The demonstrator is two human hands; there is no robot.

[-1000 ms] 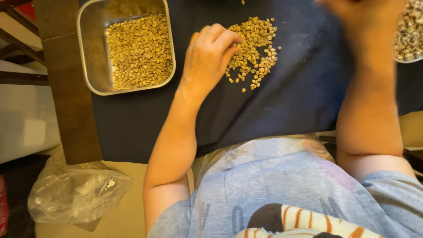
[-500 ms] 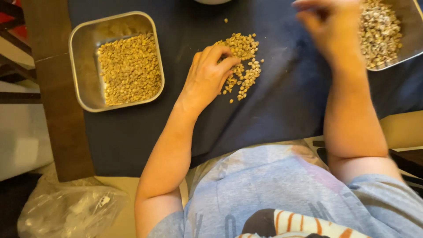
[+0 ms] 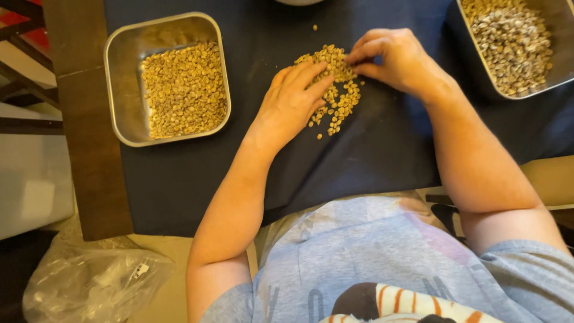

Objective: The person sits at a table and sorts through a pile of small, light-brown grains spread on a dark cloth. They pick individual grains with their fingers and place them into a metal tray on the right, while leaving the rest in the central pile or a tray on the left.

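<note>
Yellowish beans piled on dark cloth, left hand open flat on them, right hand pinching beans at top.

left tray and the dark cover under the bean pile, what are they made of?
Left tray: looks like metal, probably steel or aluminium, with a dull brushed grey finish, rounded corners and soft reflections on its walls.
Dark cover: looks like woven fabric, matte navy, no shine; it drapes over the table edge near the person's lap.
Both hands rest on the bean pile.
</note>
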